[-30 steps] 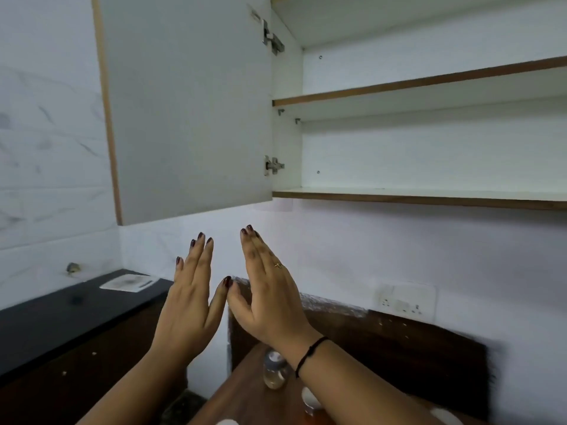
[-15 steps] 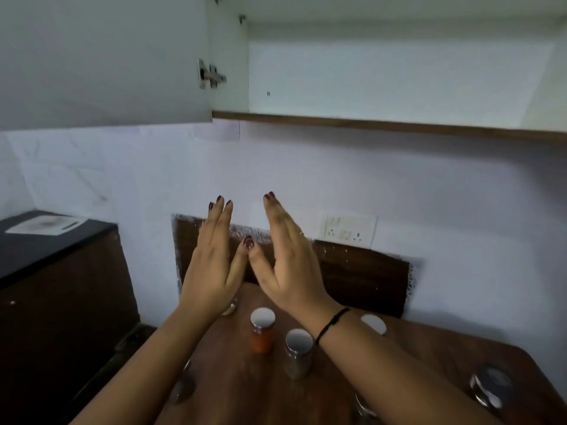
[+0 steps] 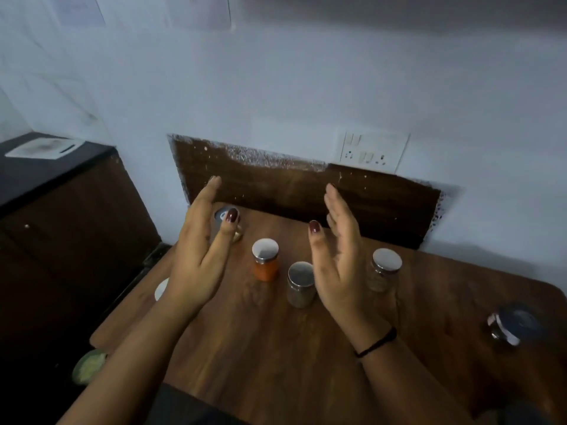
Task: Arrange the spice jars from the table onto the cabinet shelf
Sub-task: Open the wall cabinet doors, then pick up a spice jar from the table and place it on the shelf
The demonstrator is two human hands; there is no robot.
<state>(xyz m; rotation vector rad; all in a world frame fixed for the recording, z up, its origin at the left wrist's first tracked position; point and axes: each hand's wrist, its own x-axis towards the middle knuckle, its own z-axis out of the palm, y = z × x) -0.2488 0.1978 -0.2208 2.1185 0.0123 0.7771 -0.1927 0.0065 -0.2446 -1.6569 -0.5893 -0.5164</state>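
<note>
— Which step was it?
— The first pick, I'd judge. Left hand [image 3: 196, 265] and right hand [image 3: 340, 271] hovered over the surface [image 3: 276, 348], fingers [image 3: 208, 194] straight, holding nothing. The spice jars [image 3: 300, 285] stood there, the orange jar [image 3: 265, 263] between the hands.
— Next?
— Probably gripping one jar upright; the shelf was out of view.

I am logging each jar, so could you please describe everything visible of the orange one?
The orange jar is clear-walled with orange-red contents, capped by a round, shiny, metal-looking lid. It stands upright on the wooden table, seen between the open left hand and right hand; neither touches it.
</note>
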